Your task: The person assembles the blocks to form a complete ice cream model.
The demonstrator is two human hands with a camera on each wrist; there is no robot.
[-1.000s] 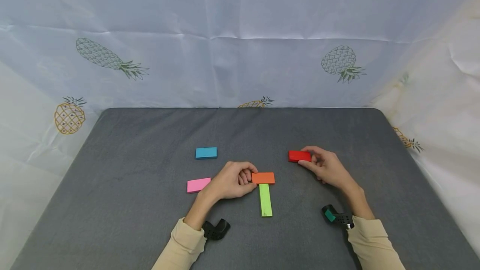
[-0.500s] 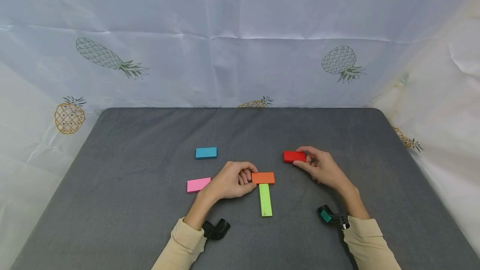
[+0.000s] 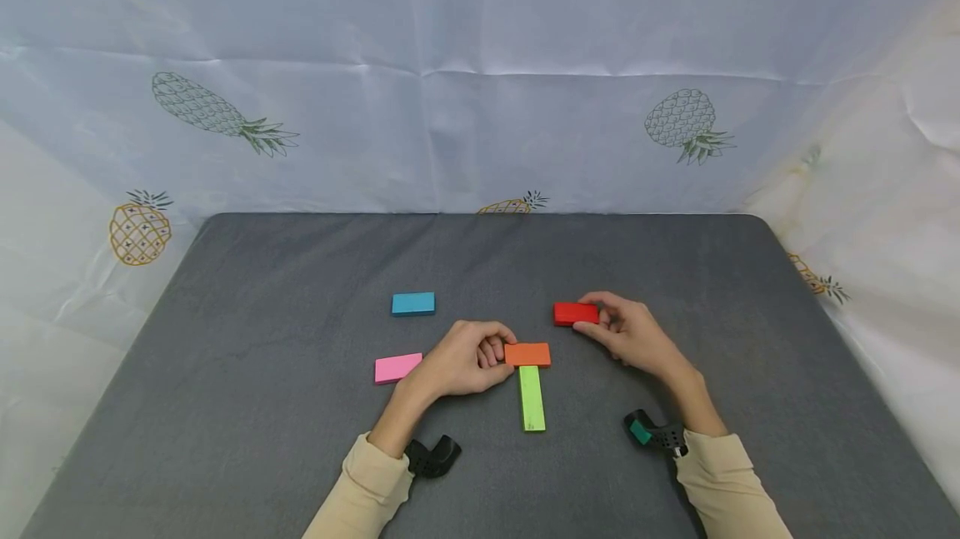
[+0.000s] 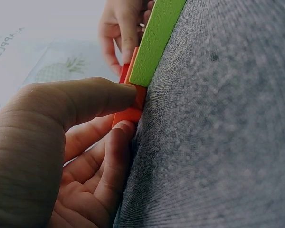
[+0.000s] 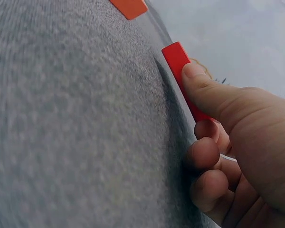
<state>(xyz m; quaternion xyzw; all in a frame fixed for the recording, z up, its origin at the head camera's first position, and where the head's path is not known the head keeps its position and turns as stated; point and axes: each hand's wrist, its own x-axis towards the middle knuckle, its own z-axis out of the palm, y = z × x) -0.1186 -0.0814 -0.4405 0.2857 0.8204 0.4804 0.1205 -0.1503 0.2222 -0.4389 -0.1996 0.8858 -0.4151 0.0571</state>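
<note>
While the left hand pinches the orange block by its left end, the right hand holds the red block by its right end. Both grips narrow: thumb on the near long side, fingertip on the far one, block between. Remaining fingers of each hand curl loosely out of the way.

Orange block lies crosswise at the far end of the green block, the two seemingly touching, making a T. Thumb sits beside the join in the left wrist view; the hold looks meant to steady the orange one so it does not slide off square. Gripping only the end leaves most of its top face and its right end uncovered.

Red block: up and to the right of the orange, near but apart, its left end pointing free. End hold probably chosen so that the fingers stay behind it. Right wrist view suggests it is a little off the cloth, with a dark shadow beneath; height cannot be told.

Elsewhere on the grey table: pink block beside the left wrist, which covers one corner; blue block farther back, untouched. Both lie flat, well apart from the T.
</note>
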